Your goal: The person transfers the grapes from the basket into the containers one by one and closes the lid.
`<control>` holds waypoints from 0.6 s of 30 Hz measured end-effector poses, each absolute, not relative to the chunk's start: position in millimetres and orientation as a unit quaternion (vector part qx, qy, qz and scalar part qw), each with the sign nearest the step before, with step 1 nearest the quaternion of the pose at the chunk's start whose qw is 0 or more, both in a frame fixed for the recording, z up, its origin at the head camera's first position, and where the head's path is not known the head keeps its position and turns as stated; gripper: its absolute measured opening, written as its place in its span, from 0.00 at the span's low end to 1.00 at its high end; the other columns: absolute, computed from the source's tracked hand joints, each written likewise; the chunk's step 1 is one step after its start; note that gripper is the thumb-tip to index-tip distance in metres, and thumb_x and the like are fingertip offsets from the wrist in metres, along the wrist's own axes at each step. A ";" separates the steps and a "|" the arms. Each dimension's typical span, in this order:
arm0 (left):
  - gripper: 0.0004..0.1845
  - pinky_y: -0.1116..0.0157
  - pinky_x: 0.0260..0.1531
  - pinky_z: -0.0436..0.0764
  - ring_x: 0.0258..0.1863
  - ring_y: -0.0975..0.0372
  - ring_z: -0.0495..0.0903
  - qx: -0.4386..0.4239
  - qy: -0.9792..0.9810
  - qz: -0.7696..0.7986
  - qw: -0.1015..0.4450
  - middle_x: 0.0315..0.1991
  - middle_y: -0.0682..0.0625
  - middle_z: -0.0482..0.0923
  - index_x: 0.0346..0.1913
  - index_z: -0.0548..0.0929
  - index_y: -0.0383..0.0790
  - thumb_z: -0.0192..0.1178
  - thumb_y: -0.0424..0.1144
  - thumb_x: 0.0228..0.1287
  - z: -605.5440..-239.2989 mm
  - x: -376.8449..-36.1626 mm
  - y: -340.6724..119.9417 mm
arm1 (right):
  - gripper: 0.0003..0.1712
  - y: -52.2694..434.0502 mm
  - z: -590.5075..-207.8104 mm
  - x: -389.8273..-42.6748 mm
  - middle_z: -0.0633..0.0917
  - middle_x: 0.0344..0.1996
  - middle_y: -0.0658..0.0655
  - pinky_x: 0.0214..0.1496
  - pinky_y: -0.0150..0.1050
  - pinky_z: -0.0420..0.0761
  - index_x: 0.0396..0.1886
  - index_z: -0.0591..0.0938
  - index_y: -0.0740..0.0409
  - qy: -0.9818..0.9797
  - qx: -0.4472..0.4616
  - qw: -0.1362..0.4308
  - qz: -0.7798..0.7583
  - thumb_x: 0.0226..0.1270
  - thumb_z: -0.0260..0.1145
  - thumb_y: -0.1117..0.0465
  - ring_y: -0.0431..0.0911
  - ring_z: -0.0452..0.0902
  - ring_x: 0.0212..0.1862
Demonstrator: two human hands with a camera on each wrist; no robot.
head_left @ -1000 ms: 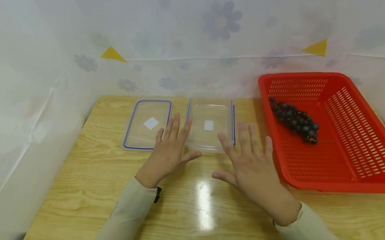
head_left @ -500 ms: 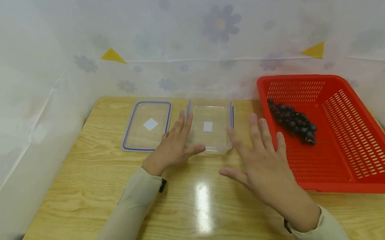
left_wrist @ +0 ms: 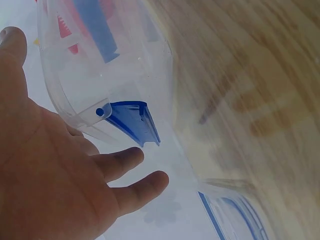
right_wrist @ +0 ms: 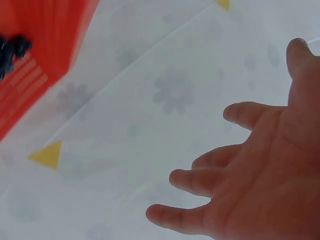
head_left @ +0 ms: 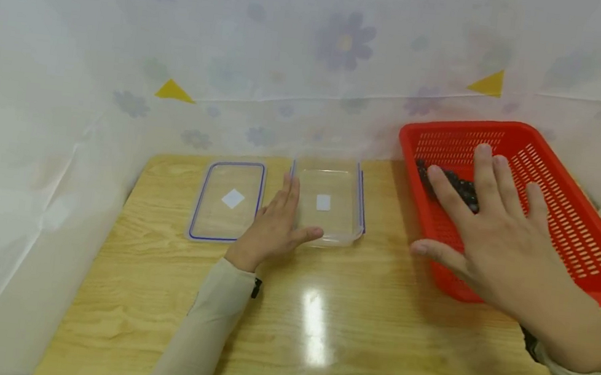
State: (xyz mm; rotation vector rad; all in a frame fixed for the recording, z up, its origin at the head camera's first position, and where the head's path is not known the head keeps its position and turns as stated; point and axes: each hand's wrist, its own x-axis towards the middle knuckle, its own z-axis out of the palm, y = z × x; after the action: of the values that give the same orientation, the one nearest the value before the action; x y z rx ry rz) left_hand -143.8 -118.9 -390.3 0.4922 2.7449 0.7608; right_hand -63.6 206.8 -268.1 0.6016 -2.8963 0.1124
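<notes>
The right hand [head_left: 500,241] has left the spot beside the clear container [head_left: 328,203] and swung over to the red basket [head_left: 570,212], where it now hovers above the basket's near-left part with fingers straight and spread wide, holding nothing. Its fingers cover most of the dark grapes [head_left: 459,184], which lie in the basket's far-left corner; only a few berries show between and beyond the fingers, and whether the fingertips touch them cannot be told. The left hand [head_left: 272,229] has moved little: it has slid forward so that it rests at the container's near-left corner, fingers straight along the left wall and thumb stretched across the near edge. In the left wrist view the fingers [left_wrist: 127,162] lie relaxed just beside the container's wall and its blue clasp [left_wrist: 132,122], gripping nothing.

The container stands open near the far edge of the wooden table [head_left: 317,338], about midway along it, with a small white sticker on its floor. Its lid [head_left: 228,200] lies flat just to the left, close to the table's far-left corner, blue seal around the rim. The basket sits at the table's right side, its right end cut off by the frame. A flowered white curtain [head_left: 293,57] hangs behind everything. The right wrist view shows mainly that curtain, with a blurred strip of basket and grapes in one corner.
</notes>
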 end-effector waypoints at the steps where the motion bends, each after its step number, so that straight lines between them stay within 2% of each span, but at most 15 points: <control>1: 0.60 0.39 0.71 0.48 0.79 0.50 0.32 0.167 0.942 0.260 0.129 0.79 0.49 0.14 0.79 0.23 0.42 0.54 0.67 0.70 -390.7 -143.7 -118.7 | 0.59 212.1 -264.7 -66.4 0.31 0.79 0.68 0.69 0.75 0.35 0.84 0.44 0.41 -0.976 0.196 0.091 0.032 0.65 0.68 0.34 0.67 0.29 0.78; 10: 0.62 0.38 0.71 0.49 0.78 0.50 0.31 0.156 0.941 0.266 0.139 0.76 0.51 0.10 0.79 0.23 0.41 0.57 0.67 0.68 -392.5 -141.9 -116.4 | 0.55 257.5 -246.0 -109.3 0.28 0.76 0.73 0.66 0.78 0.35 0.84 0.41 0.49 -0.990 0.135 0.044 0.006 0.72 0.58 0.32 0.73 0.28 0.76; 14: 0.62 0.37 0.70 0.49 0.78 0.50 0.30 0.155 0.939 0.272 0.141 0.76 0.51 0.09 0.79 0.24 0.39 0.57 0.67 0.68 -393.5 -140.1 -114.9 | 0.55 275.4 -252.3 -129.9 0.26 0.76 0.73 0.65 0.79 0.35 0.83 0.38 0.51 -0.991 0.131 0.014 0.026 0.74 0.55 0.32 0.73 0.25 0.75; 18: 0.60 0.37 0.70 0.50 0.78 0.50 0.31 0.154 0.939 0.272 0.141 0.76 0.51 0.10 0.79 0.25 0.38 0.54 0.67 0.70 -394.4 -139.0 -113.0 | 0.54 287.1 -262.9 -151.0 0.26 0.76 0.73 0.63 0.80 0.41 0.83 0.36 0.50 -0.987 0.146 -0.016 0.068 0.75 0.54 0.34 0.74 0.27 0.75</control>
State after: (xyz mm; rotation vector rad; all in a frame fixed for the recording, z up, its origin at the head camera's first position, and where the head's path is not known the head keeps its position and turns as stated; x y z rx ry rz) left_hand -139.0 -113.0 -394.4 0.4436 2.7124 0.7855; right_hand -151.0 287.1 -262.9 0.4639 -3.1320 0.2155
